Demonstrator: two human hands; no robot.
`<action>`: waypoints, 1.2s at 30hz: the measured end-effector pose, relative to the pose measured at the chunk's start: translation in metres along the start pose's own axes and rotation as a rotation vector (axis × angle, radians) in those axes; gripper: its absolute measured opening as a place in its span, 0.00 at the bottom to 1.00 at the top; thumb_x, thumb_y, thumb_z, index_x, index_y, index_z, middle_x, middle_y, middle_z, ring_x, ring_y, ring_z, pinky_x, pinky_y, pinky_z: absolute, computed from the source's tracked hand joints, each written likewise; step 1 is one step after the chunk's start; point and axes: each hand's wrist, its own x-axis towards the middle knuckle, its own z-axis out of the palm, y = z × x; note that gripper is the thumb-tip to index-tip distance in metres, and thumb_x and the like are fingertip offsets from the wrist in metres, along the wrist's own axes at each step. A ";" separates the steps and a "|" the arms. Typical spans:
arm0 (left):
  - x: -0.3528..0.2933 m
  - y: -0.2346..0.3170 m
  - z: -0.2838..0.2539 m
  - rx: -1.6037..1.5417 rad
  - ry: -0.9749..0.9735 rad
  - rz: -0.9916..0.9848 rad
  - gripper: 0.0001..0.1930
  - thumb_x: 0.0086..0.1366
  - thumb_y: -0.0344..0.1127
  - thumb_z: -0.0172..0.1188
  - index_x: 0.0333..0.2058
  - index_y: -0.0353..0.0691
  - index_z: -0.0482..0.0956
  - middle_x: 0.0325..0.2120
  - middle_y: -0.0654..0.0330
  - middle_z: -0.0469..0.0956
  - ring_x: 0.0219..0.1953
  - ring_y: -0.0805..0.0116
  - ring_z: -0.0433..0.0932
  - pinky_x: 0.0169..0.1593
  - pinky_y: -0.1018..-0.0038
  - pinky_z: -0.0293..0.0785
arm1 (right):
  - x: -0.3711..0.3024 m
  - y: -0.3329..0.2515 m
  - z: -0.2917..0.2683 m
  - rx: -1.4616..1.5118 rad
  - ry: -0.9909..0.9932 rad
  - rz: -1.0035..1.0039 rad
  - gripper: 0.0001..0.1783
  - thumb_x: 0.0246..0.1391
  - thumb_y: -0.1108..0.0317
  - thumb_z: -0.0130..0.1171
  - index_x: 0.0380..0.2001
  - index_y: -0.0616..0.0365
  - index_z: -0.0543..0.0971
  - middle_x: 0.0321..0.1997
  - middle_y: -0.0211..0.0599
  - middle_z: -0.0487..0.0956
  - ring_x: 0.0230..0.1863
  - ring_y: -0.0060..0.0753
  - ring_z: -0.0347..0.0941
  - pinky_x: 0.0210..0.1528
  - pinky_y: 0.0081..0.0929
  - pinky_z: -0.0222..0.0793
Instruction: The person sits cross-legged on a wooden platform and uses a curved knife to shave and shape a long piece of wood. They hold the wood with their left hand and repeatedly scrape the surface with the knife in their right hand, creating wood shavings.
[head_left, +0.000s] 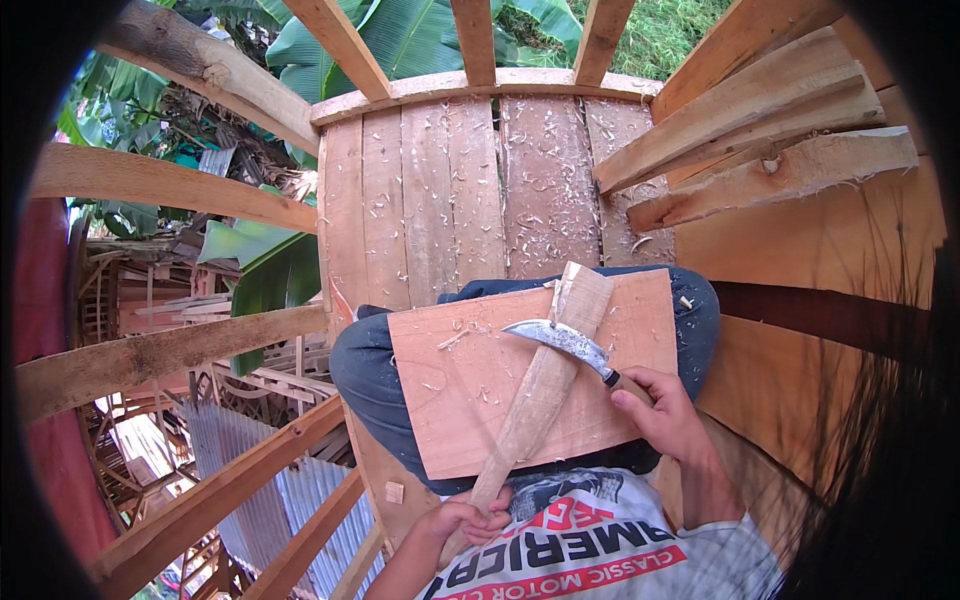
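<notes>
Around the board (440,400), the left hand (475,518) clamps the stick (535,405) at 7 o'clock, its far end toward 1; the right hand (660,410) grips the knife (570,343) between 3 and 4. Shaving seems in hand; another stroke calls for a steady stick.

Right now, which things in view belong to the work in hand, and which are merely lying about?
In use:
curved knife, in the right hand
wooden strip, in the left hand
flat board, under the wooden strip

Lying about:
wood shavings, on the flat board and plank floor
small wood offcut, on the left
</notes>
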 end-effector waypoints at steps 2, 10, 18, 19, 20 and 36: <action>-0.001 0.003 0.003 0.006 0.006 -0.005 0.15 0.48 0.24 0.51 0.32 0.44 0.57 0.18 0.67 0.57 0.13 0.82 0.53 0.16 0.84 0.47 | -0.006 0.001 0.006 -0.092 -0.200 -0.082 0.14 0.54 0.67 0.59 0.39 0.67 0.77 0.30 0.35 0.79 0.34 0.17 0.71 0.36 0.18 0.68; 0.001 0.002 0.000 0.012 -0.005 -0.008 0.14 0.48 0.25 0.51 0.32 0.44 0.57 0.18 0.67 0.57 0.14 0.82 0.54 0.15 0.84 0.47 | -0.004 -0.001 0.005 -0.093 0.050 -0.024 0.13 0.54 0.66 0.59 0.38 0.67 0.78 0.30 0.34 0.78 0.34 0.17 0.70 0.36 0.18 0.67; 0.000 0.002 0.001 0.011 0.046 -0.013 0.14 0.48 0.26 0.51 0.32 0.44 0.57 0.18 0.67 0.57 0.13 0.82 0.53 0.15 0.84 0.47 | 0.003 0.007 -0.001 0.062 0.017 0.022 0.12 0.53 0.68 0.60 0.37 0.67 0.78 0.29 0.32 0.78 0.33 0.17 0.71 0.36 0.18 0.67; 0.000 0.003 0.001 0.011 0.046 -0.010 0.14 0.48 0.26 0.51 0.32 0.44 0.57 0.18 0.67 0.57 0.13 0.82 0.53 0.15 0.84 0.47 | 0.005 0.003 -0.001 0.099 0.086 0.055 0.12 0.53 0.68 0.60 0.37 0.67 0.78 0.29 0.32 0.78 0.33 0.17 0.71 0.36 0.19 0.67; 0.002 0.005 -0.001 0.015 0.019 -0.025 0.14 0.48 0.26 0.51 0.32 0.44 0.57 0.18 0.67 0.57 0.13 0.82 0.53 0.15 0.84 0.47 | 0.004 0.005 0.005 0.004 0.068 0.014 0.13 0.53 0.68 0.59 0.37 0.68 0.77 0.29 0.33 0.78 0.34 0.17 0.71 0.36 0.19 0.68; -0.002 0.004 0.000 0.042 0.040 -0.029 0.14 0.48 0.25 0.51 0.32 0.44 0.57 0.18 0.67 0.57 0.14 0.82 0.54 0.16 0.83 0.48 | -0.010 0.011 0.005 -0.136 -0.257 -0.166 0.14 0.52 0.68 0.61 0.39 0.67 0.77 0.26 0.34 0.78 0.31 0.19 0.72 0.35 0.20 0.68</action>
